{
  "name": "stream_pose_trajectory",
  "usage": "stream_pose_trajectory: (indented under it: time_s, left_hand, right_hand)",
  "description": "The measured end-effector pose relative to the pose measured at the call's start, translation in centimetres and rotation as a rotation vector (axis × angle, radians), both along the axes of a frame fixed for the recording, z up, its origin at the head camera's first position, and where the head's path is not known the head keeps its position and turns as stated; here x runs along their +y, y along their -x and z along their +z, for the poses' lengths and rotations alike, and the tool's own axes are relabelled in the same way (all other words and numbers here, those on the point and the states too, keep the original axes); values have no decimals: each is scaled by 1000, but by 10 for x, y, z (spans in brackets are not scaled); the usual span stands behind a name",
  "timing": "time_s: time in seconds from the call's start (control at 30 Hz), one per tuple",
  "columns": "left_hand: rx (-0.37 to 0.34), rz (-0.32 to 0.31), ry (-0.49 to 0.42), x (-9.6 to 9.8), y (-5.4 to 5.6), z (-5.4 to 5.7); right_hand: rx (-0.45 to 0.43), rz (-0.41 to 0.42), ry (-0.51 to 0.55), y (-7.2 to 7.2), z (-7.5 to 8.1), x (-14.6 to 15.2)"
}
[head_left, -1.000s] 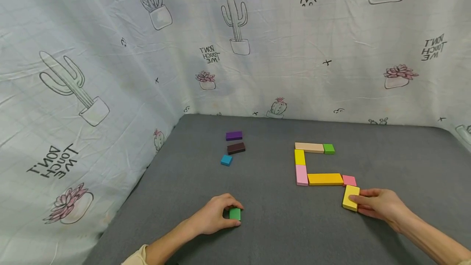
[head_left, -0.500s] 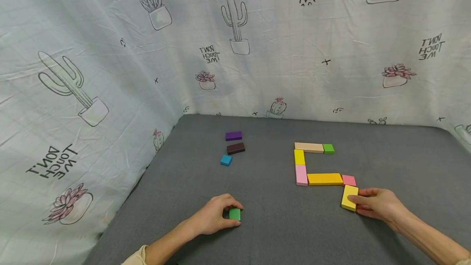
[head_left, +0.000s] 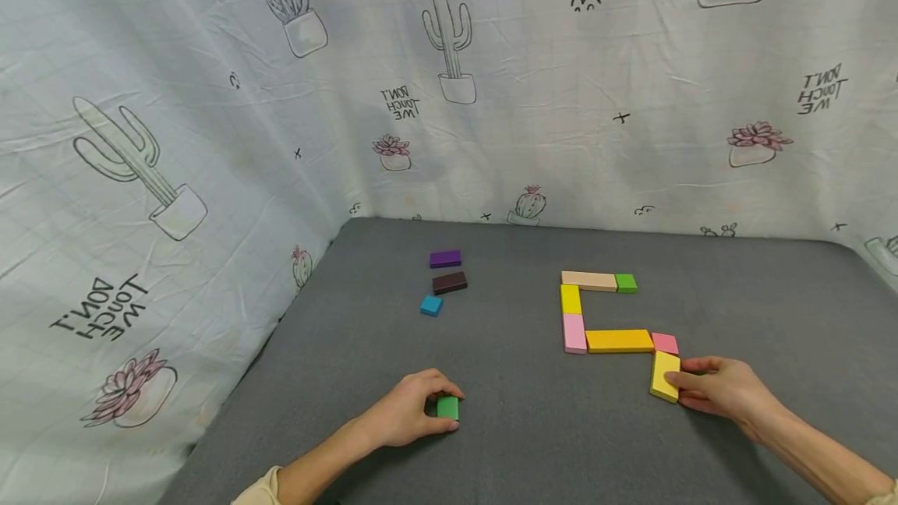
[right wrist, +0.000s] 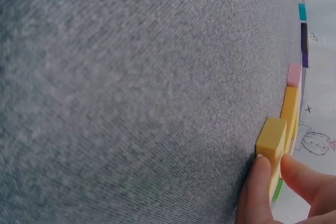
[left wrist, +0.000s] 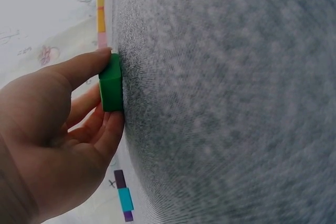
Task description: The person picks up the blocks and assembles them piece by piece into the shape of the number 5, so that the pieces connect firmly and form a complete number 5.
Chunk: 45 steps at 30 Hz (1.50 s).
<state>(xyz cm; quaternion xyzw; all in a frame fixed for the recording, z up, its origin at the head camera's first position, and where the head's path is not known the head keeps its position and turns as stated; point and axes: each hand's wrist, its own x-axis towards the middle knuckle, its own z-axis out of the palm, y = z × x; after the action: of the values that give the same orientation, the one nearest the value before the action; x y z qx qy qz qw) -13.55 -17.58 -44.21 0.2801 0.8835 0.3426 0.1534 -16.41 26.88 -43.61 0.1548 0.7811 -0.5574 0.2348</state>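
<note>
My left hand (head_left: 410,411) pinches a small green block (head_left: 447,408) between thumb and fingers, low at the grey cloth; the left wrist view shows the same green block (left wrist: 111,83) right at the surface. On the right, my right hand (head_left: 722,388) grips a pale yellow block (head_left: 665,376) by its right side, thumb on top. That block's far end is right at the near edge of a coral block (head_left: 665,343). Leftward runs an orange block (head_left: 620,341), then a pink block (head_left: 574,333), a yellow block (head_left: 571,299), a beige block (head_left: 588,281) and a light green block (head_left: 627,283).
Left of the row of blocks lie a purple block (head_left: 445,259), a dark brown block (head_left: 450,282) and a blue block (head_left: 431,305). Grey cloth (head_left: 519,427) covers the table. A white curtain (head_left: 519,100) with cactus prints hangs behind and at the left.
My right hand has shifted the pale yellow block slightly left and turned it a little, near the coral block. The left hand and the green block stay in place.
</note>
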Motion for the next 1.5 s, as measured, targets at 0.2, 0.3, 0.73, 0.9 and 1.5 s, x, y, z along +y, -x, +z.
stream_pose_trajectory:
  time_s: [0.2, 0.3, 0.73, 0.9, 1.5]
  left_hand:
    - [9, 1, 3, 0, -1, 0]
    - [8, 1, 5, 0, -1, 1]
    - [36, -15, -20, 2, -2, 1]
    - [32, -14, -32, 2, -2, 1]
    - [25, -16, -33, 1, -2, 1]
  right_hand:
    - [22, 24, -4, -2, 1, 0]
    - [34, 33, -30, -2, 0, 1]
    - [105, 104, -280, 2, 4, -6]
    - [119, 111, -287, 3, 4, -7]
    - [108, 109, -292, 0, 7, -11]
